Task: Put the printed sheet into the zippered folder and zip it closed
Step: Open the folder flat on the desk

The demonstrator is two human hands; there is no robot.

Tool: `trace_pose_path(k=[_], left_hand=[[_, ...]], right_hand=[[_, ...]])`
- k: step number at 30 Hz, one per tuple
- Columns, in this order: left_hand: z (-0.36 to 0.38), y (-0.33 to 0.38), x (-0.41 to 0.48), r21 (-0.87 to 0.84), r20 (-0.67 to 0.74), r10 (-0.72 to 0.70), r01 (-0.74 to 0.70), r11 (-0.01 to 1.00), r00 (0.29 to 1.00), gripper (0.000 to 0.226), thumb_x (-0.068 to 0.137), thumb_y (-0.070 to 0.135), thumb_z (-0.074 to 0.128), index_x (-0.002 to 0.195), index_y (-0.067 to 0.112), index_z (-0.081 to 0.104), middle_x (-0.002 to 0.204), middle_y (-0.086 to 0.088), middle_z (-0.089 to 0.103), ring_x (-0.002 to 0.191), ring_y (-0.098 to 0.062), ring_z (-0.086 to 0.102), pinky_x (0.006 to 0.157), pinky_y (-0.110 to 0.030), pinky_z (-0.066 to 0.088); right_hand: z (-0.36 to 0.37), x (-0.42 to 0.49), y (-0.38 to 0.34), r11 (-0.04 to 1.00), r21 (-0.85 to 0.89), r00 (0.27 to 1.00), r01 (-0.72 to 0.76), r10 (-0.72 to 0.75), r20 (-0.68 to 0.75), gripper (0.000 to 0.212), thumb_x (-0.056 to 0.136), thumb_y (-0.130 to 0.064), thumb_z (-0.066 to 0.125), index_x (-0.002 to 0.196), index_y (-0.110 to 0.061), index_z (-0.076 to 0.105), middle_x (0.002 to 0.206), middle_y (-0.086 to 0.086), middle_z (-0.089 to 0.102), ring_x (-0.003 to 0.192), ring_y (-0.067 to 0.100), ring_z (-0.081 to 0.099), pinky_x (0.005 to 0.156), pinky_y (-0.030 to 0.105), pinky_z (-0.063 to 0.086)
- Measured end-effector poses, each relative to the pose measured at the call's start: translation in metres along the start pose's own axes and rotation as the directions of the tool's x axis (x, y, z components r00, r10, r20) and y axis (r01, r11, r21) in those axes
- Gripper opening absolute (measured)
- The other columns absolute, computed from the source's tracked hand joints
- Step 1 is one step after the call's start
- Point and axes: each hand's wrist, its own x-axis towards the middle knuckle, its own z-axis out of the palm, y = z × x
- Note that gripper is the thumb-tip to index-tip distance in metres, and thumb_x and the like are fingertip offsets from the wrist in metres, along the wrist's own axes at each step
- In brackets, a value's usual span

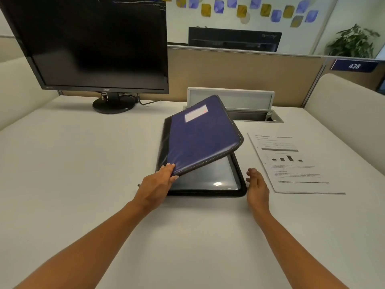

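The purple zippered folder (204, 138), with a black spine strip and a grey zip-tape edge, lies on the pale matte desk (83, 163) in the middle of the view. Its cover is lifted, hinged along the left side. One white rectangular label (195, 113) sits on the cover; its writing is too blurred to read. Under the raised cover a glossy clear inner pocket (208, 178) catches a glare spot.

The left hand (158, 184) pinches the cover's near edge by the spine, fingers curled round it. The right hand (257, 188) holds nothing, its fingers loosely spread, just beside the folder's near right corner (whether it touches cannot be told).

The white printed sheet (291, 163) lies flat on the desk to the right of the folder, apart from it. It carries lines of small illegible text and a chart of four dark bars.

Behind the folder a grey cable hatch lid (231, 97) stands open. At far left is one black monitor (93, 44), its screen dark, marked "acer". On the beige partition a blue sign (354, 66) reads "438".
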Motion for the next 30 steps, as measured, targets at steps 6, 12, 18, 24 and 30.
trace_pose_path(k=[6, 12, 18, 24, 30], left_hand=[[-0.002, -0.009, -0.011, -0.455, -0.243, -0.294, 0.159, 0.876, 0.924, 0.038, 0.098, 0.019, 0.038, 0.132, 0.007, 0.046, 0.084, -0.01, 0.066, 0.058, -0.018, 0.055, 0.053, -0.014, 0.044], [-0.001, -0.026, -0.019, -0.662, -0.297, -0.484, 0.188, 0.725, 0.823, 0.031, 0.099, 0.023, 0.033, 0.127, 0.011, 0.042, 0.06, -0.003, 0.055, 0.048, -0.017, 0.048, 0.043, -0.031, 0.04], [-0.009, -0.036, -0.021, -0.886, -0.156, -0.71, 0.22, 0.407, 0.687, 0.03, 0.1, 0.026, 0.031, 0.123, 0.012, 0.044, 0.103, -0.012, 0.057, 0.097, -0.027, 0.058, 0.082, -0.045, 0.053], [-0.011, -0.071, -0.026, -0.953, 0.035, -0.918, 0.291, 0.088, 0.395, 0.024, 0.097, 0.022, 0.045, 0.112, 0.003, 0.049, 0.102, -0.014, 0.054, 0.096, -0.03, 0.058, 0.076, -0.038, 0.05], [-0.019, -0.104, -0.04, -0.894, -0.031, -0.982, 0.434, 0.11, 0.185, 0.057, 0.076, 0.013, 0.075, 0.121, -0.004, 0.045, 0.119, -0.021, 0.057, 0.102, -0.034, 0.057, 0.092, -0.039, 0.046]], right_hand=[[0.01, -0.001, 0.0, 0.968, -0.226, 0.987, 0.108, -0.076, 0.144, 0.042, 0.092, -0.029, 0.051, 0.129, -0.008, 0.048, 0.131, 0.012, 0.053, 0.121, 0.026, 0.048, 0.103, 0.037, 0.039], [0.016, -0.001, 0.004, 0.875, -0.44, 0.965, 0.204, -0.102, 0.243, 0.049, 0.086, -0.026, 0.062, 0.13, -0.01, 0.047, 0.141, 0.012, 0.044, 0.13, 0.027, 0.039, 0.107, 0.04, 0.035], [0.018, 0.003, 0.004, 0.853, -0.488, 0.964, 0.188, -0.064, 0.26, 0.044, 0.086, -0.023, 0.061, 0.127, -0.011, 0.052, 0.145, 0.012, 0.038, 0.134, 0.028, 0.034, 0.11, 0.04, 0.031], [0.027, 0.001, 0.0, 0.865, -0.466, 0.958, 0.184, -0.052, 0.283, 0.043, 0.086, -0.024, 0.062, 0.126, -0.012, 0.053, 0.147, 0.01, 0.035, 0.135, 0.027, 0.033, 0.11, 0.041, 0.03], [0.025, 0.001, -0.001, 0.869, -0.464, 0.957, 0.175, -0.04, 0.286, 0.043, 0.085, -0.024, 0.063, 0.126, -0.012, 0.054, 0.147, 0.011, 0.035, 0.135, 0.028, 0.032, 0.11, 0.042, 0.03]])
